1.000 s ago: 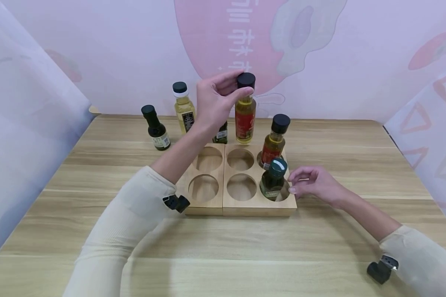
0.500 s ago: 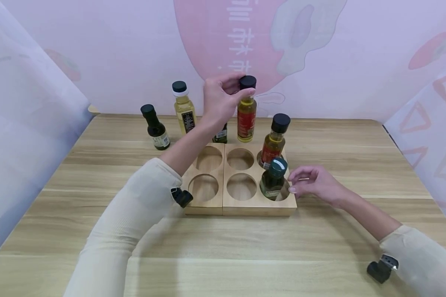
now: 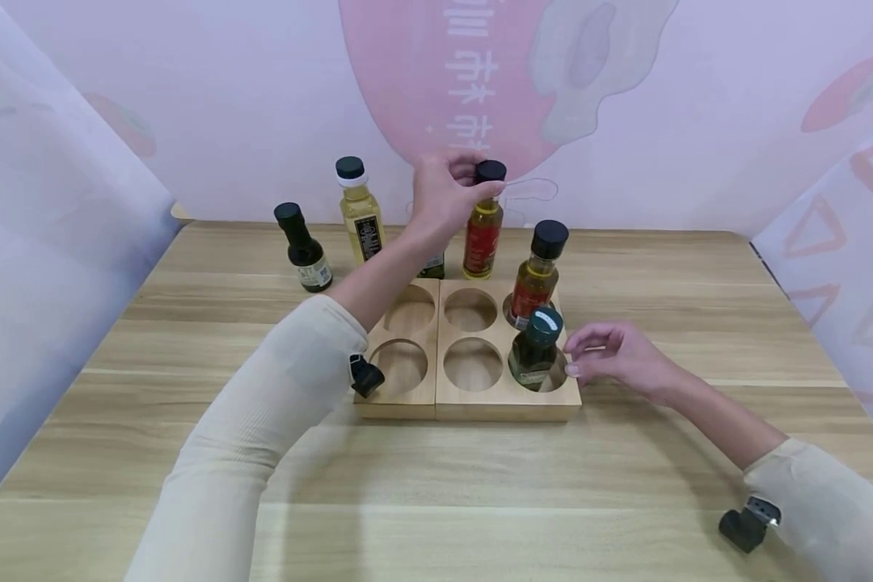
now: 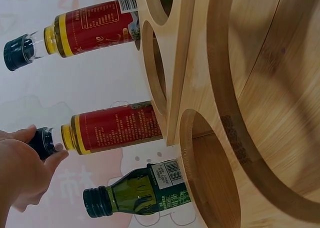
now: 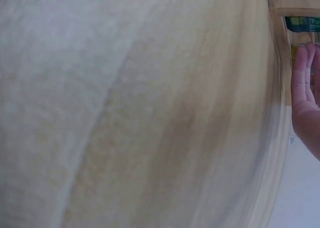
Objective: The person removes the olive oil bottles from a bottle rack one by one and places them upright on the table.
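My left hand [image 3: 444, 194] pinches the black cap of a red-labelled oil bottle [image 3: 482, 242] between thumb and fingers. This bottle stands nearly upright behind the wooden rack [image 3: 509, 411]; the left wrist view shows the same grip on the cap [image 4: 44, 142]. My right hand [image 3: 618, 360] is at the rack's right side, fingers loosely bent, fingertips at its edge. Beside those fingertips, a dark green bottle [image 3: 533, 356] sits in the front right hole. Another red-labelled oil bottle [image 3: 534, 287] occupies the hole behind it.
Left of the rack stand a small dark bottle [image 3: 309, 259] and a pale yellow bottle [image 3: 362, 218]. A green bottle [image 4: 150, 190] behind the rack is mostly hidden by my left arm in the head view. A printed curtain [image 3: 262, 105] hangs behind the wooden table [image 3: 524, 493].
My left hand and the oil bottle's cap have moved right and lower, with the bottle still behind the rack. My right hand and the rack have stayed in place.
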Demonstrator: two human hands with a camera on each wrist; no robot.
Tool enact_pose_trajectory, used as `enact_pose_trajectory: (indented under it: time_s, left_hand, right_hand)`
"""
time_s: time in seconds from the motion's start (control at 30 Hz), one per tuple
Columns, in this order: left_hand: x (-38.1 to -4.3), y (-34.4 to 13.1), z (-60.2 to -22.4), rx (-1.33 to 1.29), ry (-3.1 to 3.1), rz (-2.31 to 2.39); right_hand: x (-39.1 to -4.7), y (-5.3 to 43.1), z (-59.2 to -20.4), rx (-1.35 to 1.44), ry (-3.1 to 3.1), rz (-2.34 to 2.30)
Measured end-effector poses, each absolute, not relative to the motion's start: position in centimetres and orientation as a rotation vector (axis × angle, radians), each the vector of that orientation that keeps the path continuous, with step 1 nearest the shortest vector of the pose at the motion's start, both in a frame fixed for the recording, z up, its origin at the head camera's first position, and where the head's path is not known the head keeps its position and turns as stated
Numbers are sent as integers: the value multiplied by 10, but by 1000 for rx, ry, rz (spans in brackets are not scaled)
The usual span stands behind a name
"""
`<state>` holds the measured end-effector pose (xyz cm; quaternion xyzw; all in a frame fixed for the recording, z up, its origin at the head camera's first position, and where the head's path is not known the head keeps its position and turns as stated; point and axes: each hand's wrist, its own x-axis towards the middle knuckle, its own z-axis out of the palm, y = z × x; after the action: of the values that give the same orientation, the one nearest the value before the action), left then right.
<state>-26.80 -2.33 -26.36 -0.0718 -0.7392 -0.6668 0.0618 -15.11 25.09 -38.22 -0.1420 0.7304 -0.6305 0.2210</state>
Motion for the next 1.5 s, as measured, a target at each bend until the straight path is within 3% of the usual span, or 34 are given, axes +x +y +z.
enact_pose_trajectory:
  time_s: [0.43,1.5]
  left_hand:
    - [-271,-19,-269,-98,-2354,-1992]
    - [-272,-32,-267,-288,-2548,-1791]
  right_hand:
    - [-150,251,-384,-411,1998,-1746]
    - [-151,250,-384,-400,2009,-1740]
